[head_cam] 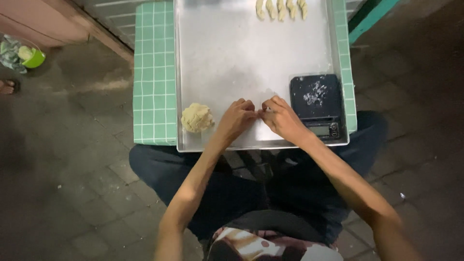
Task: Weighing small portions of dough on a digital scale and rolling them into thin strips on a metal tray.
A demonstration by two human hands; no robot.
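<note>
1. Metal tray [222, 58]: large, shallow and rectangular, pale and dusted with flour. It rests on a low table topped with green tiles [153, 72] and covers most of that top. Only a strip of tile shows along the table's left edge, and a narrower one along its right edge.
2. Left hand [238, 118]: over the tray near its front edge, about the middle. The fingers are curled inward with the tips drawn together, meeting the right hand's fingertips.
3. Right hand [284, 118]: just beside the left hand and touching it at the fingertips. The fingers are bent and pinched closed.
4. Item between the fingertips: a small pale bit shows where the two hands meet. It is too small to identify, and I cannot tell what is clamped there.
5. Dough lump [197, 117]: a rough, beige, crumbly ball on the tray at its front left corner, near the left hand but apart from it.
6. Twisted dough pieces [282, 8]: a row of five, pale, side by side along the tray's far edge, right of centre.
7. Kitchen scale [316, 105]: black and flat, with flour specks on its platform, at the tray's front right corner, just beside the right hand.
8. Green bowl [34, 58]: on the floor, well off the table's left side.
</note>
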